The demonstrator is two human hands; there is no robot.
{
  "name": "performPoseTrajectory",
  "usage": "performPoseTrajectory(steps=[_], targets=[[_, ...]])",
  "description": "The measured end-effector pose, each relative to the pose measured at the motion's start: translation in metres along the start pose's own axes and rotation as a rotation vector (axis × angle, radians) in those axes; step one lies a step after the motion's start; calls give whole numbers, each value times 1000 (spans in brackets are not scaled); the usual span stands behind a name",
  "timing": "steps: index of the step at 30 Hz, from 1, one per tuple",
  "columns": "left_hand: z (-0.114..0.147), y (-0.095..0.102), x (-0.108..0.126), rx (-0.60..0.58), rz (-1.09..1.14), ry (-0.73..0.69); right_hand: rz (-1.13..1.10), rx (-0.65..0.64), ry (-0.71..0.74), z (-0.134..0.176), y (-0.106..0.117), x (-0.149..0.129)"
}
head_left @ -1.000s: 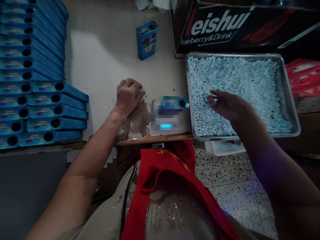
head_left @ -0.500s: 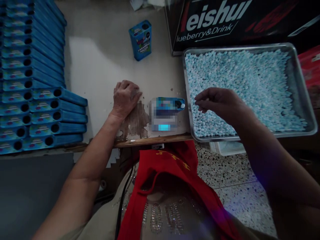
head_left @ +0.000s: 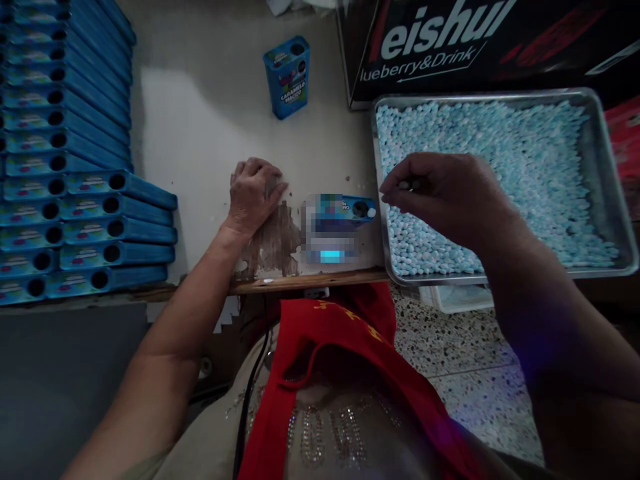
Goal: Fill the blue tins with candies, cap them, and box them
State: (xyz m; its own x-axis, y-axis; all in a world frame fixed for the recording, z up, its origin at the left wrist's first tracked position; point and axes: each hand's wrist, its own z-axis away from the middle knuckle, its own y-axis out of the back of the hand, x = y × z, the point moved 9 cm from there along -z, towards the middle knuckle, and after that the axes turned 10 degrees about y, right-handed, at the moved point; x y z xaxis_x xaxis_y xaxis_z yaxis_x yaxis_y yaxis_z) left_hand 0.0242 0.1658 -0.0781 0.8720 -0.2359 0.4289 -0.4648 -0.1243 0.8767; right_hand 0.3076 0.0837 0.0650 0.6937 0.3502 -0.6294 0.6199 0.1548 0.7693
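I have the right hand [head_left: 445,193] over the left part of a metal tray [head_left: 445,277], palm turned down and fingers bent. Its thumb and forefinger come close at the tips, just above the tray's left rim. A few pale pieces show in the gap behind those tips, but I cannot tell whether they are pinched there or lie in the tray beyond. The tray carries a wide layer of light blue and white candies [head_left: 540,187].

Just left of the tray I see a blue box [head_left: 345,208] with a dark round opening at its right end and a small white piece [head_left: 371,213] at that end's corner. The box is on or against a device with a lit cyan display [head_left: 330,255]; that patch is too blurred for me to say which.

My left hand [head_left: 253,193] rests on the surface [head_left: 200,120], fingers curled and thumb held apart from them, near a worn brown patch. Farther up stands another box, a blue carton [head_left: 289,80] marked "Caramelo Macizo". Stacked blue boxes [head_left: 95,133] fill the left side, and a black case [head_left: 440,60] stands behind the tray.
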Motion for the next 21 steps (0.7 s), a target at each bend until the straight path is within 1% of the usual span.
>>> performPoseTrajectory(steps=[3, 6, 11, 16, 21], targets=[[0, -1, -1, -9, 12, 9, 87, -19, 100, -4, -3, -14], [0, -1, -1, -12, 26, 11, 135, -57, 160, -6, -5, -24], [0, -1, -3, -2, 49, 16, 140, -115, 155, -8, -9, -24], [-2, -6, -7, -14, 57, 41, 140, -77, 184, -9, -8, -24], [-2, -5, -5, -10, 46, 25, 109, -87, 209, -12, -10, -31]])
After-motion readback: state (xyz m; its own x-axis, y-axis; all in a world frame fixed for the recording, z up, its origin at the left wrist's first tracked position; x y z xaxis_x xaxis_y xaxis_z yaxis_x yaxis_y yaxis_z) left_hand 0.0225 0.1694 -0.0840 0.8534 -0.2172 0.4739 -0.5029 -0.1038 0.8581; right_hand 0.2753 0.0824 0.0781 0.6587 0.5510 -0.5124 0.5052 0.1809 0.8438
